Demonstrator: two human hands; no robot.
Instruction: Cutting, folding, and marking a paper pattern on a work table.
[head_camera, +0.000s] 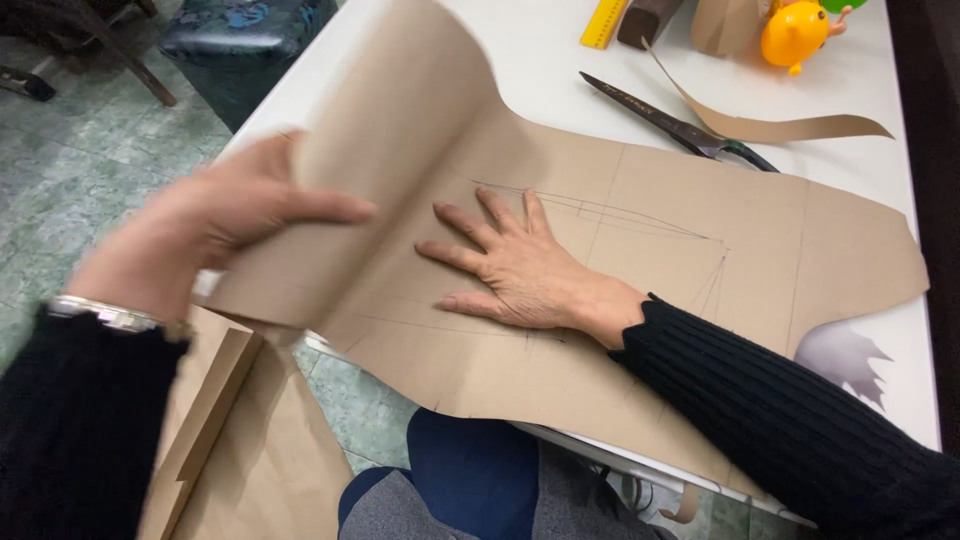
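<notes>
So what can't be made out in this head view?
- Left hand: motion-blurred; its thumb is hidden behind the lifted flap of the brown paper pattern.
- Scissors: handles partly covered by the curled paper strip.
- Yellow ruler and orange toy: cut off by the top edge.
- Pencil lines under the right hand: covered.

Left hand blurred, ruler cut off

A pair of long dark-bladed scissors with green handles lies on the white table at one o'clock. A curled strip of brown paper touches it. Farther at one o'clock stand a yellow ruler, a dark brown block and an orange plastic toy.
</notes>
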